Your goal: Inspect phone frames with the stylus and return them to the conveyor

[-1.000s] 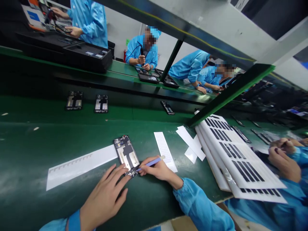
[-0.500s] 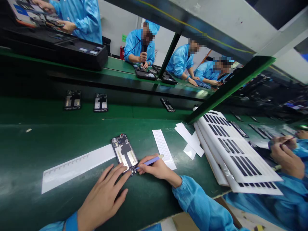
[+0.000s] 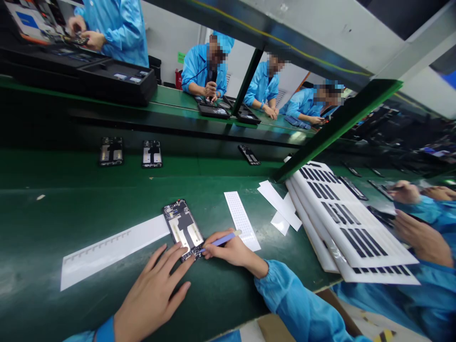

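An opened phone (image 3: 182,223), its inner parts showing, lies tilted on the green bench in front of me. Fingers apart, my left hand (image 3: 158,280) rests its fingertips on the phone's lower end. My right hand (image 3: 228,248) pinches a purple pen-like stick (image 3: 221,238) with a pale end; its point meets the phone's lower right edge. A white strip with small grey marks (image 3: 114,249) reaches from the left up to the phone. Just right of my right hand lies a white sheet of small dots (image 3: 239,213).
Plain white strips (image 3: 280,204) lie right of centre, beside stacked white sheets with black stickers (image 3: 342,209). More opened phones (image 3: 152,153) lie along the back. A green post (image 3: 342,128) slants down to the bench. A co-worker's hands (image 3: 420,232) are at far right; others work across.
My hands and the stick hold nearly the same place on the phone. Across the bench and at far right, co-workers' hands have shifted. The view has moved slightly.
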A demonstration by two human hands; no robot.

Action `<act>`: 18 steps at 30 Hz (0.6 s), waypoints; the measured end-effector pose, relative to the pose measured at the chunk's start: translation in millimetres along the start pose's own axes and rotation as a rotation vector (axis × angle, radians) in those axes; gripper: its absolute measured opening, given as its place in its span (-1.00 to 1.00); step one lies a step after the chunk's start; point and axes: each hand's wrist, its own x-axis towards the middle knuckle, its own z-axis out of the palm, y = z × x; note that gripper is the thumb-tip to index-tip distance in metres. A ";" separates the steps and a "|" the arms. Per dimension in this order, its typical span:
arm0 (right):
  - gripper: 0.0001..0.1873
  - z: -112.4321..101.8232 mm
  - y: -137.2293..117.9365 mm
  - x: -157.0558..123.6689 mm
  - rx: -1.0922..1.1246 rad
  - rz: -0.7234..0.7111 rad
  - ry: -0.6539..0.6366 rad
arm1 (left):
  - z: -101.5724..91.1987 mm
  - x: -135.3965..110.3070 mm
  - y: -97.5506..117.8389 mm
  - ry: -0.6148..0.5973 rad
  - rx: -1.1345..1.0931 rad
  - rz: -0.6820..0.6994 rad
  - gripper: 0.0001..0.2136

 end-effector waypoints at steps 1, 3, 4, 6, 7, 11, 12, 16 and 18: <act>-0.70 -0.3 0.1 0.0 -0.005 -0.004 -0.003 | 0.2 -0.1 -0.4 0.002 -0.006 0.004 -0.53; -0.70 -0.4 -0.3 -0.1 -0.015 -0.013 -0.005 | 0.5 -0.1 -0.9 0.014 -0.024 0.006 -0.55; -0.71 -0.1 -0.6 -0.1 -0.021 -0.018 -0.005 | 0.6 -0.1 -0.9 0.020 -0.030 0.006 -0.56; -0.70 0.9 -1.0 -0.1 -0.025 -0.021 0.000 | 0.8 -0.1 -0.5 0.025 -0.020 0.010 -0.58; -0.69 1.6 -1.1 0.0 -0.014 -0.016 0.009 | 1.0 -0.1 -0.2 0.021 -0.007 0.013 -0.58; -0.59 3.1 -2.6 0.0 0.048 0.005 0.041 | 1.6 -0.1 1.3 0.024 -0.006 -0.003 -0.59; -0.61 3.0 -3.8 -0.2 0.035 0.001 0.036 | 1.7 -0.2 1.5 0.029 -0.019 -0.012 -0.59; -0.72 2.0 -10.2 -1.4 -0.069 -0.033 0.006 | 1.3 -0.7 1.8 0.033 -0.023 -0.021 -0.60; -0.74 1.9 -12.9 -1.8 -0.101 -0.046 0.002 | 1.6 -1.2 1.7 0.024 -0.011 -0.018 -0.61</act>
